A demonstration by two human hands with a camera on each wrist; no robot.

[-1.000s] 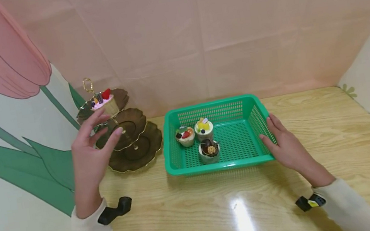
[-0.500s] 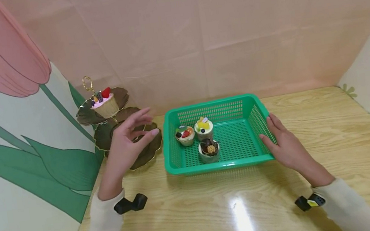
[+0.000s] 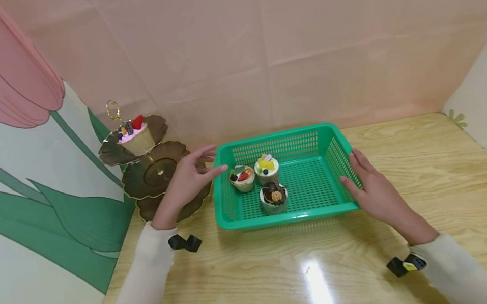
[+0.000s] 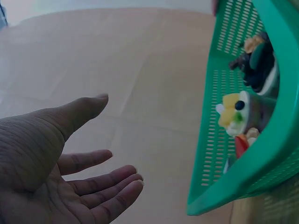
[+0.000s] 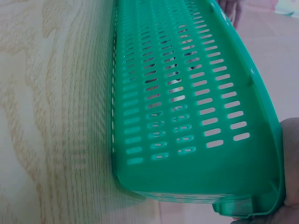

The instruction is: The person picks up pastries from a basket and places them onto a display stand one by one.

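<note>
My left hand hovers by the left rim of a green plastic basket, its fingers extended and nothing in them; the left wrist view shows the same bare palm. At the basket's right end, my right hand grips the rim, thumb on the inner side and fingers outside. Three cupcakes sit in the basket's left half: a strawberry-topped one, a yellow fruit one and a chocolate one with a walnut. A pink-cream cupcake rests on the top tier of a dark three-tier stand.
The basket and stand are on a light wooden table, the stand just left of the basket. A pink cloth backdrop hangs behind. A printed panel with a tulip borders the left side.
My left hand has moved away from the pink-cream cupcake on the stand, rightward and slightly down to the basket's left rim. The right hand has stayed on the basket.
</note>
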